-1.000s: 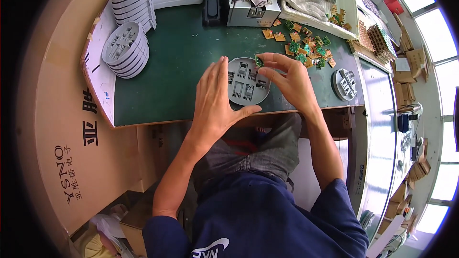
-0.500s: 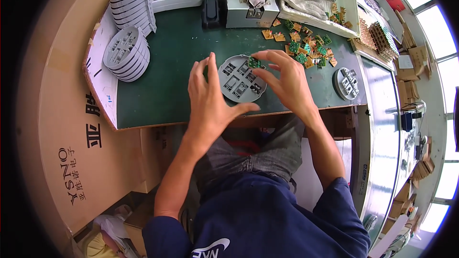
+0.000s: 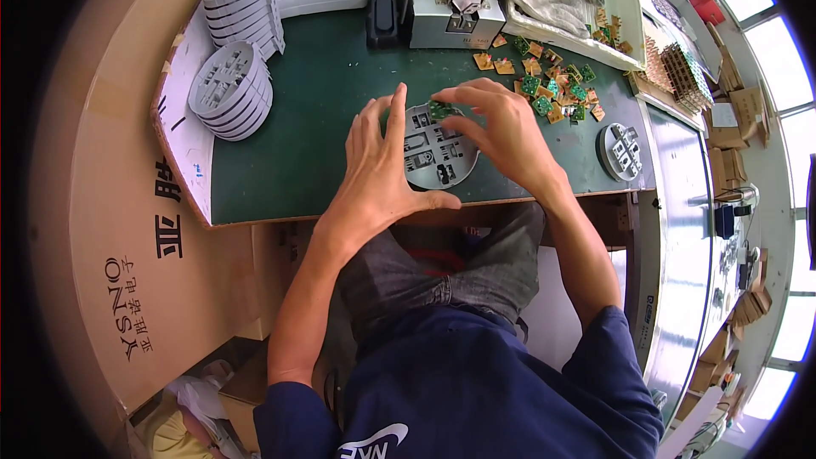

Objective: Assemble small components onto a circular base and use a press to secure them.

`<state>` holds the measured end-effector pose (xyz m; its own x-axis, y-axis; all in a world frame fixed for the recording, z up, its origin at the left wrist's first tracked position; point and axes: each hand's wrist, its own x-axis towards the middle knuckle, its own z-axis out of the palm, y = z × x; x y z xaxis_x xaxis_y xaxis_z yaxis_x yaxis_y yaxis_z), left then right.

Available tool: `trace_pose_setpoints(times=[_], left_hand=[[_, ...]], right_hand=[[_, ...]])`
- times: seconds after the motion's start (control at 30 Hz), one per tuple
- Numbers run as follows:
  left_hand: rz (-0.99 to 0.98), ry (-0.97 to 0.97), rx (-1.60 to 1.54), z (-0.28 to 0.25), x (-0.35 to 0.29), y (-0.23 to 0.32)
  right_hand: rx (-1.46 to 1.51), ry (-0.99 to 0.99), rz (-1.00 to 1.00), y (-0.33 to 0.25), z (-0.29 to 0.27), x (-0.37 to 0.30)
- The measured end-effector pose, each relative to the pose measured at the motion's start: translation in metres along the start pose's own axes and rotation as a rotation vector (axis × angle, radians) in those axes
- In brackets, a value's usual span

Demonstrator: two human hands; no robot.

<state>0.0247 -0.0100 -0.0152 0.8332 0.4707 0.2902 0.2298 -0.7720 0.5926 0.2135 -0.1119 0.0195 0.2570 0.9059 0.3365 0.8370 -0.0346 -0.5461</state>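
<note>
As the head view looks down on the table (image 3: 314,144), the hands: both reach in from the lower edge and frame one grey disc from its two sides.
Right hand (image 3: 503,138): thumb and index finger drawn close together, pinching a small green circuit board (image 3: 439,109) at the far rim of the disc.
Left hand (image 3: 378,161): spread wide, fingers pointing away along the disc's left side, thumb stretched to the right below its near edge; whether it touches the rim cannot be told.
Grey disc (image 3: 442,153): lying face up between the hands, near the table's front edge, with dark-fitted rectangular recesses in its face.
Loose boards (image 3: 552,89): green and orange pieces scattered beyond the right hand.
Second disc (image 3: 621,153): well to the right, also bearing fittings.
Round stack (image 3: 229,89): pale grey discs piled at the table's left side, in front of a taller stack (image 3: 240,13).
Far side: a white box (image 3: 319,2) of red-and-black wired parts, a black object (image 3: 383,21), a grey machine (image 3: 459,30) and a red-edged glove (image 3: 548,4) in a white tray (image 3: 608,55).
Left of the table: a large cardboard sheet (image 3: 212,289).
</note>
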Motion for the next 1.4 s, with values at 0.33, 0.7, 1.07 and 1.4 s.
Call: trace_pose_setpoints(times=[0.33,0.7,1.07,1.4], left_hand=[[0.02,0.126,0.025,0.018,-0.009,-0.007],[0.096,0.122,-0.015,0.012,-0.007,-0.012],[0.097,0.195,0.196,0.023,-0.01,-0.005],[0.077,0.198,0.16,0.023,-0.01,-0.004]], right_hand=[[-0.097,-0.092,-0.021,-0.006,0.014,0.009],[0.011,-0.082,-0.053,0.002,0.012,-0.004],[-0.077,-0.131,-0.157,0.002,0.005,-0.009],[-0.238,-0.079,-0.192,-0.003,0.011,-0.02]])
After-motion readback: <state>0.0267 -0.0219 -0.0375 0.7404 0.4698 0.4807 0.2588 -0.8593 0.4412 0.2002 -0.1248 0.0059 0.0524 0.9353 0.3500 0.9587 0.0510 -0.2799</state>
